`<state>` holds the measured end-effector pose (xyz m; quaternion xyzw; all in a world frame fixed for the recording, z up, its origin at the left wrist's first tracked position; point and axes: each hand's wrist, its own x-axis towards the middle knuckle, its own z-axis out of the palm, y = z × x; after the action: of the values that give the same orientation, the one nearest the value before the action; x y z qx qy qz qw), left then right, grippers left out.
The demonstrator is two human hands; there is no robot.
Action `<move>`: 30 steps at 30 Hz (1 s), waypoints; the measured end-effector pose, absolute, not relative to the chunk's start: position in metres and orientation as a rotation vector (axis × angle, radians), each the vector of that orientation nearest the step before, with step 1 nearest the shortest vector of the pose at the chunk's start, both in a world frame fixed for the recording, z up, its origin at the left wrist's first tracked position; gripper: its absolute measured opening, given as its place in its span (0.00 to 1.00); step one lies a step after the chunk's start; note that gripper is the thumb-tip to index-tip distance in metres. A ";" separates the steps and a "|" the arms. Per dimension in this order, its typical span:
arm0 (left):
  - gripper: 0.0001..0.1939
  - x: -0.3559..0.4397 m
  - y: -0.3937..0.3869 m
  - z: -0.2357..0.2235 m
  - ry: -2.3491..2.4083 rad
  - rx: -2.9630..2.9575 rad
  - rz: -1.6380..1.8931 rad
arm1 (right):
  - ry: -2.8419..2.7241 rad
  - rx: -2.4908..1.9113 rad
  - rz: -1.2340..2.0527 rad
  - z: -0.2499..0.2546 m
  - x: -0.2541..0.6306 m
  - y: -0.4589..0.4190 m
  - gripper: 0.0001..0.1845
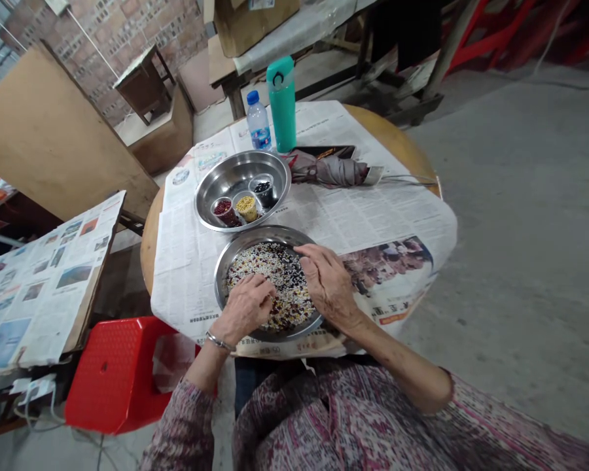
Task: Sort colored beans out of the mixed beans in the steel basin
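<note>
A steel pan [224, 263] of mixed white, dark and yellow beans [275, 268] sits at the near edge of a round table covered with newspaper [373, 216]. My left hand [245, 306] rests in the pan's near left part, fingers curled and pinched down on the beans; what it holds is too small to make out. My right hand [326, 281] lies over the pan's right side, fingers bent together and touching the beans. Behind it a second steel pan [211, 180] holds three small cups: red beans [222, 209], yellow beans [247, 206] and black beans [264, 188].
A teal flask [282, 104] and a small water bottle [258, 123] stand at the table's far side, beside a folded umbrella [331, 171]. A red plastic stool [118, 373] is at my left, and a newspaper-covered board [44, 275] lies further left.
</note>
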<state>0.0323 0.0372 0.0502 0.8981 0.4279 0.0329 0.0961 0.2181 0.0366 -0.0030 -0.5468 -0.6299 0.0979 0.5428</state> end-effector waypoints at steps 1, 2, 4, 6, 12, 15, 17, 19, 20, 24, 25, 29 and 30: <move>0.08 0.028 0.035 0.052 1.305 2.646 0.116 | -1.492 -1.300 0.234 -0.003 0.218 0.036 0.19; 0.07 0.026 0.033 0.054 1.342 2.637 0.137 | -1.488 -1.300 0.237 -0.003 0.218 0.036 0.19; 0.06 0.030 0.032 0.057 1.384 2.639 0.186 | -1.482 -1.300 0.246 -0.004 0.218 0.036 0.19; 0.10 0.043 0.034 0.056 1.331 2.668 0.206 | -1.476 -1.305 0.255 -0.005 0.218 0.037 0.19; 0.22 0.084 0.044 0.042 0.941 2.778 -0.020 | -1.492 -1.315 0.251 -0.006 0.219 0.037 0.20; 0.16 0.083 0.045 0.039 0.855 2.823 -0.121 | -1.503 -1.311 0.228 -0.006 0.218 0.038 0.19; 0.11 0.075 0.044 0.042 0.800 2.862 -0.165 | -1.507 -1.320 0.215 -0.005 0.218 0.038 0.19; 0.07 0.063 0.041 0.046 0.792 2.886 -0.184 | -1.511 -1.329 0.215 -0.004 0.218 0.038 0.19; 0.06 0.056 0.040 0.048 0.805 2.894 -0.187 | -1.514 -1.329 0.220 -0.003 0.218 0.038 0.19; 0.05 0.030 0.040 0.052 0.927 2.918 -0.191 | -1.520 -1.319 0.236 -0.002 0.218 0.037 0.19; 0.05 0.025 0.042 0.052 0.974 2.920 -0.184 | -1.518 -1.321 0.237 -0.002 0.218 0.037 0.19; 0.08 0.015 0.055 0.052 1.199 2.921 -0.099 | -1.509 -1.339 0.248 -0.002 0.218 0.037 0.19; 0.09 0.016 0.058 0.052 1.270 2.914 -0.067 | -1.510 -1.343 0.254 -0.002 0.218 0.037 0.19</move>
<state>0.0159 0.0577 0.0523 0.9164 0.3993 -0.0212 -0.0190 0.2179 0.0366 -0.0020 -0.5613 -0.6311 0.1063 0.5248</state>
